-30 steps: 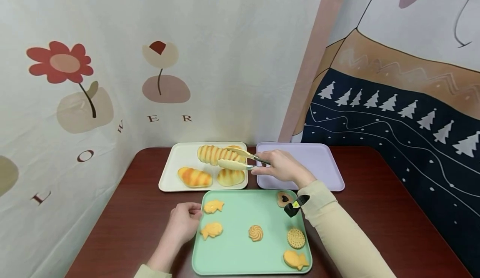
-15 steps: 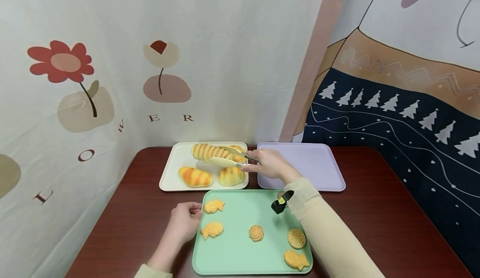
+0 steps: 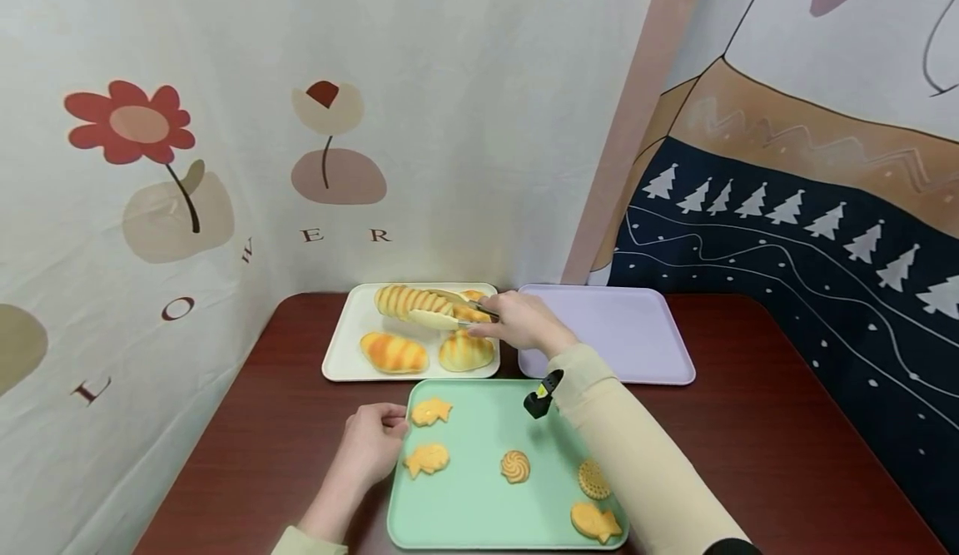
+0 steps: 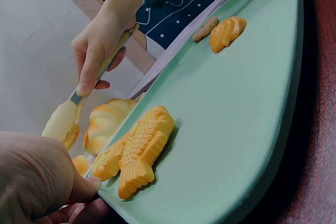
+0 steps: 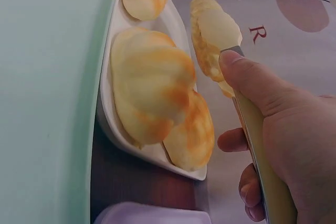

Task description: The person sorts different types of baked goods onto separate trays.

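My right hand grips a pair of tongs with cream tips and metal at the middle. Between those tips is a long, ridged, striped bread, raised over the back of the white tray; the right wrist view shows the bread apart from the others. My left hand pinches the left rim of the green tray, thumb at the edge in the left wrist view. Near it lie two fish-shaped cookies.
The white tray also holds an orange-striped bread, a round bread and another partly hidden bread behind. A lilac tray stands to its right. The green tray carries a swirl cookie, a round cookie and another fish cookie.
My right hand has moved left with the tongs and the long bread, toward the white tray's back left. The right sleeve now covers the heart cookie. My left hand stays at the rim.
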Motion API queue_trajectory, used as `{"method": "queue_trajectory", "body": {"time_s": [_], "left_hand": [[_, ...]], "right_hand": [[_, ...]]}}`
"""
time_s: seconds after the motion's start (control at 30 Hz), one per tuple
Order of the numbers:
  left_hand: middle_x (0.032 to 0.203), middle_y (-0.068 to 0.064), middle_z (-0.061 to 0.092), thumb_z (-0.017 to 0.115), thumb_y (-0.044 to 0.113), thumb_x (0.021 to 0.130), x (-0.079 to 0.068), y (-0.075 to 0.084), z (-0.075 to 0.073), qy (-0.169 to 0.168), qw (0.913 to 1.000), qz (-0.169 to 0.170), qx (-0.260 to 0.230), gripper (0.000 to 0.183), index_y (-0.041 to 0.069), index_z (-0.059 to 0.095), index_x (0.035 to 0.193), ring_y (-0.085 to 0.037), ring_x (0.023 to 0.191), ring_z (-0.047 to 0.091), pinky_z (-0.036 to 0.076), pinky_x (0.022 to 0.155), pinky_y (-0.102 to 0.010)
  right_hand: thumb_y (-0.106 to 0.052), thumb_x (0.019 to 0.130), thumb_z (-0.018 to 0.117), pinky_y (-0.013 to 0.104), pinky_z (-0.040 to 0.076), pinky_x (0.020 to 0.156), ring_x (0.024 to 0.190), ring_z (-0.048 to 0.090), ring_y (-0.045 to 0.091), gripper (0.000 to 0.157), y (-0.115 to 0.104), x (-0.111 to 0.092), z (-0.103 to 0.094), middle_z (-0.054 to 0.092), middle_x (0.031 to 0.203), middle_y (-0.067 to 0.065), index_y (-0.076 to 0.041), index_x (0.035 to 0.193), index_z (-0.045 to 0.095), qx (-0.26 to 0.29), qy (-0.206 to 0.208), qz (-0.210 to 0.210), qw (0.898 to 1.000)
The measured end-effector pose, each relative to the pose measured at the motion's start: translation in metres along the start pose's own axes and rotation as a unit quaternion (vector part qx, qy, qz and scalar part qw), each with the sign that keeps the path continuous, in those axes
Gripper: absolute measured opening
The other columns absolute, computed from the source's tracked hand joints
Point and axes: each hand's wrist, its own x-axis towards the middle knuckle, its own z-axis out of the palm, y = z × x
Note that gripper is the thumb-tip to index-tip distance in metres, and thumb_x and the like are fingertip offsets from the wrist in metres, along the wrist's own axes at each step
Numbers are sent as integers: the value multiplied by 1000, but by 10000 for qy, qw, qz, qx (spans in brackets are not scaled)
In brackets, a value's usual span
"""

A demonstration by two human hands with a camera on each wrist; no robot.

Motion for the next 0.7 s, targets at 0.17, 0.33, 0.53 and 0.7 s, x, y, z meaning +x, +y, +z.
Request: {"method": "queue_trajectory", "body": {"time_s": [0.17, 0.33, 0.53, 0.7], "left_hand": [[88, -1, 72, 70, 2, 96, 1, 0, 0, 5, 10000, 13, -31, 16, -2, 77, 109, -16, 83, 68, 58, 76, -39], [89, -1, 72, 71, 3, 97, 0, 0, -2, -33, 10000, -74, -42, 16, -3, 77, 111, -17, 83, 69, 58, 75, -39], [89, -1, 72, 70, 3, 97, 2, 2, -2, -57, 10000, -31, 6, 17, -3, 77, 111, -17, 84, 68, 58, 77, -40], [90, -1, 72, 70, 3, 97, 2, 2, 0, -107, 9999, -75, 28, 17, -3, 77, 112, -18, 86, 69, 58, 77, -41]], "right_hand": [[-62, 99, 65, 39, 55, 80, 92, 69, 18, 58, -6, 12, 4, 75, 116, 3, -17, 135, 72, -243, -68, -2, 9997], [-61, 100, 65, 36, 46, 66, 72, 59, 19, 42, -13, 22, 4, 61, 80, -1, -19, 99, 65, -272, -139, -73, 9995], [-63, 99, 64, 34, 46, 65, 75, 58, 16, 40, -17, 31, 6, 61, 83, -6, -24, 101, 66, -531, -238, 36, 9983], [-62, 98, 66, 37, 50, 73, 85, 61, 17, 45, -18, 37, 13, 68, 94, -5, -21, 114, 75, -598, -295, 19, 9978]]}}
